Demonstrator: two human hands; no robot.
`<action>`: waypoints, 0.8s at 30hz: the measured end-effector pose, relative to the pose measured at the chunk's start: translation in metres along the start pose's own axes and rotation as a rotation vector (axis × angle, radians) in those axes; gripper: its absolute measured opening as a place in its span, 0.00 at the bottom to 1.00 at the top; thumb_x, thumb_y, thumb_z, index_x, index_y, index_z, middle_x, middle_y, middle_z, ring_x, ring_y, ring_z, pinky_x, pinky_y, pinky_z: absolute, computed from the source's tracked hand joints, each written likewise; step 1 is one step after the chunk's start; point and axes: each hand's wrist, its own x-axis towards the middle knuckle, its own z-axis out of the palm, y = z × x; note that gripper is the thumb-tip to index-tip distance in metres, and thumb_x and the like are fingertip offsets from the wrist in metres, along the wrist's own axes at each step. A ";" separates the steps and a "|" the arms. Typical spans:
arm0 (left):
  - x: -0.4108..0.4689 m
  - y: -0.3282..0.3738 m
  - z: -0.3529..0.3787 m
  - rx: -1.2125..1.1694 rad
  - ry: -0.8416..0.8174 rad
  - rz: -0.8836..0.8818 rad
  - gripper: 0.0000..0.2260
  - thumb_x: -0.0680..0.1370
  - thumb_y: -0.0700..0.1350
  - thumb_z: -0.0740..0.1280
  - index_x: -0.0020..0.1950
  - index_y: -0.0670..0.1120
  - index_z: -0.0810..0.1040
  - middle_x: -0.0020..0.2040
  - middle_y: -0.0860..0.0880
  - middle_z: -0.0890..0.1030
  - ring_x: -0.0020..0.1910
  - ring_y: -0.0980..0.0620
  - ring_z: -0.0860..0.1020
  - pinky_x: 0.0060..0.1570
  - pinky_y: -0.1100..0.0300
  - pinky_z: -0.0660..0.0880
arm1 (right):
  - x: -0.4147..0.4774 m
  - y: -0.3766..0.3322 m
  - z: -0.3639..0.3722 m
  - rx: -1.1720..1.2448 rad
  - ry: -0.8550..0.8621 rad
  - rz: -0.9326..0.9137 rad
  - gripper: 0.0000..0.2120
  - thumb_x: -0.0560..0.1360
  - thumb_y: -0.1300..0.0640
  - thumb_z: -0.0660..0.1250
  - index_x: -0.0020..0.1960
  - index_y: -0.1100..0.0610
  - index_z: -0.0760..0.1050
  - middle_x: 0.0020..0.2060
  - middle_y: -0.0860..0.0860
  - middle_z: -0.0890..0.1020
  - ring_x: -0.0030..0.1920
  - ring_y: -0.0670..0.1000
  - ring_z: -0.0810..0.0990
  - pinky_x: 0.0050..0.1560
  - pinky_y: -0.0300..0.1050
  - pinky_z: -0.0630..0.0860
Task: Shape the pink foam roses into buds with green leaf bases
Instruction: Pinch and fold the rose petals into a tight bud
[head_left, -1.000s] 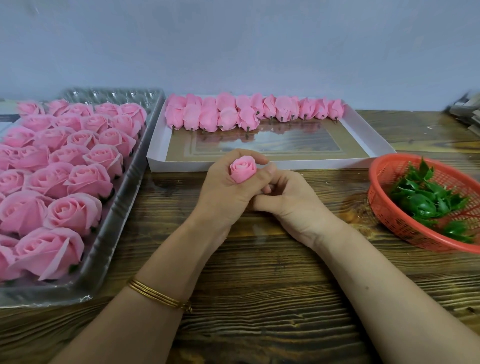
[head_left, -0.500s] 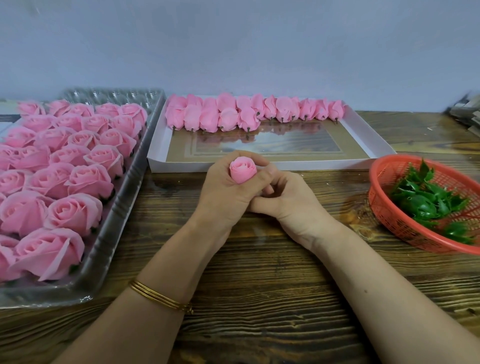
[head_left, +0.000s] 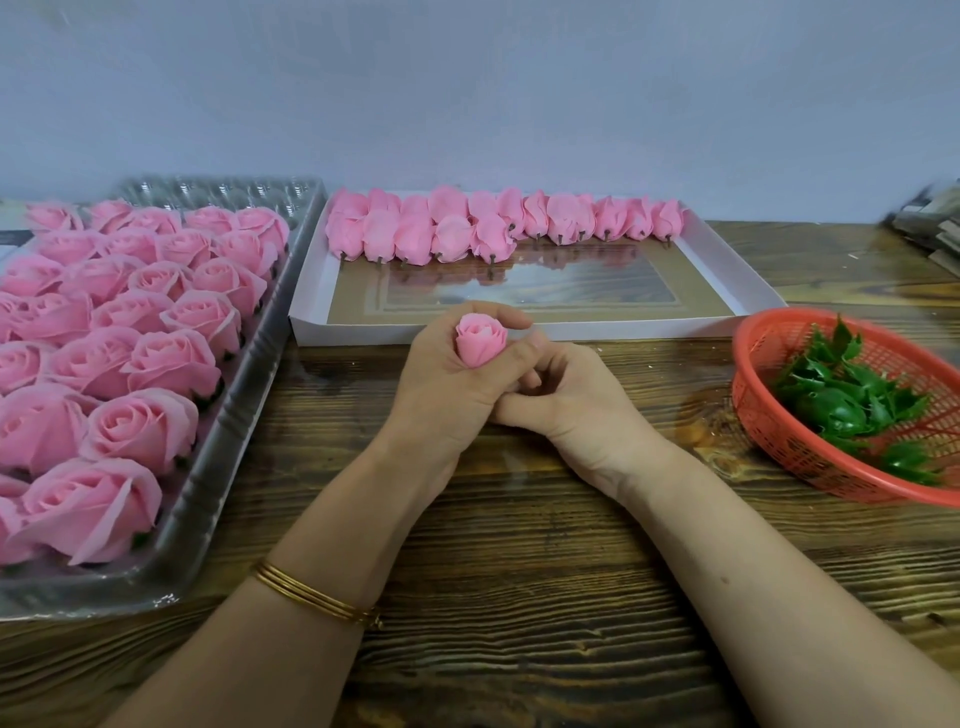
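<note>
While fingers (head_left: 501, 313) of the left hand (head_left: 444, 387) grasp one bud (head_left: 480, 345) and the right hand (head_left: 569, 402) hides its grip, finished buds (head_left: 483, 223) line the tabletop (head_left: 519, 597) far edge, and many open roses (head_left: 130, 332) wait at its left edge.

Pink roses (head_left: 140, 338), green leaves (head_left: 852, 395) (orange-red basket (head_left: 769, 415)).

Bench (head_left: 519, 597) is rough-grained dark wood with a slight sheen, roses (head_left: 140, 431) look like soft matt foam, their tray (head_left: 218, 467) clear glossy plastic, box (head_left: 748, 291) white card with a glossy base, basket (head_left: 769, 415) red plastic mesh, leaves (head_left: 841, 405) glossy green plastic.
</note>
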 end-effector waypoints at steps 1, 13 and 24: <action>0.000 0.000 0.000 0.000 -0.004 -0.003 0.05 0.74 0.37 0.72 0.47 0.44 0.79 0.29 0.49 0.78 0.30 0.56 0.77 0.36 0.64 0.77 | 0.000 0.000 -0.001 0.021 -0.001 0.013 0.16 0.64 0.69 0.70 0.26 0.51 0.75 0.26 0.45 0.72 0.34 0.48 0.71 0.46 0.49 0.67; 0.000 -0.006 -0.001 0.375 0.175 0.228 0.10 0.73 0.41 0.75 0.43 0.54 0.76 0.32 0.61 0.78 0.32 0.63 0.75 0.35 0.71 0.71 | 0.007 -0.005 -0.006 0.279 0.220 0.100 0.11 0.64 0.57 0.66 0.44 0.62 0.77 0.31 0.52 0.77 0.33 0.47 0.75 0.35 0.40 0.72; -0.004 -0.007 0.000 0.506 0.072 0.211 0.10 0.73 0.41 0.74 0.50 0.52 0.78 0.45 0.55 0.83 0.46 0.59 0.81 0.45 0.64 0.78 | 0.002 -0.009 0.007 0.267 0.277 0.062 0.12 0.73 0.64 0.71 0.55 0.67 0.76 0.46 0.63 0.81 0.48 0.56 0.80 0.59 0.54 0.76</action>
